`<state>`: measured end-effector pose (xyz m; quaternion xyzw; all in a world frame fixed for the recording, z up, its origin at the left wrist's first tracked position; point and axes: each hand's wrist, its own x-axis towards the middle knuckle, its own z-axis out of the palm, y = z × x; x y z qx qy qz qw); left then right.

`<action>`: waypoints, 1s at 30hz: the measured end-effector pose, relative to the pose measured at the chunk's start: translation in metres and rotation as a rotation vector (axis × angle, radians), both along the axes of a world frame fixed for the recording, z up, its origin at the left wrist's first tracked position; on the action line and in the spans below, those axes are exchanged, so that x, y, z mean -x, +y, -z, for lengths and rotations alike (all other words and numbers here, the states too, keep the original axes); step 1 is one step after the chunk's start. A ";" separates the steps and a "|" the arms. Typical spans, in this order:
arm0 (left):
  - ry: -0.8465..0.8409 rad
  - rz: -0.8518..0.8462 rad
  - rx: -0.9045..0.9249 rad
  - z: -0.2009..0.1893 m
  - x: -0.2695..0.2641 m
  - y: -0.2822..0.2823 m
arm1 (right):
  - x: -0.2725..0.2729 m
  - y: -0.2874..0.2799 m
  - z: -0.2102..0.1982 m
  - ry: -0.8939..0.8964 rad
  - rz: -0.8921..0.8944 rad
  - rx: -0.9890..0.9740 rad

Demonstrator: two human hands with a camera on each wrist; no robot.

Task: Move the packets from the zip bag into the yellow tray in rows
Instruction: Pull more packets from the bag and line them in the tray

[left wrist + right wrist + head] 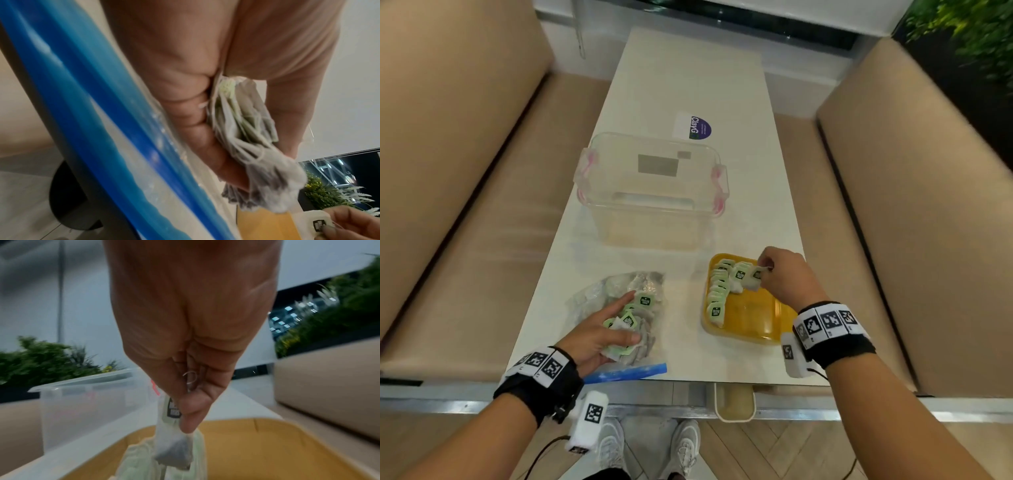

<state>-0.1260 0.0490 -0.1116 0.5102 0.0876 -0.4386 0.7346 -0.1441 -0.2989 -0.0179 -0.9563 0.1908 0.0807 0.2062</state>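
The clear zip bag (616, 291) with a blue zip strip (626, 371) lies at the table's near left. My left hand (619, 323) rests on it and grips a bunch of tea packets (242, 123) with green tags between thumb and fingers. The yellow tray (756, 325) sits at the near right. A row of packets (717, 296) stands along its left side, and a short second row (739, 274) runs along its far end. My right hand (767, 270) pinches one packet (172, 447) by its tag over the tray's far end, beside that second row.
A clear plastic box (654, 192) with pink latches stands just beyond the bag and tray. A sticker (693, 126) lies on the table farther back. Beige benches (928, 205) flank the narrow white table. A small beige container (736, 401) hangs below the near edge.
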 end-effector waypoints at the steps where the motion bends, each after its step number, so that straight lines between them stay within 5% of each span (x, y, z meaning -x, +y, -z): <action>1: -0.002 0.001 -0.004 0.000 0.000 0.000 | 0.001 -0.001 0.006 0.016 0.021 -0.037; 9: 0.000 0.014 -0.013 -0.003 0.001 -0.001 | 0.004 0.004 0.042 0.065 0.038 -0.204; 30: -0.009 -0.011 -0.019 -0.016 0.004 -0.003 | -0.003 0.014 0.054 -0.020 0.115 -0.092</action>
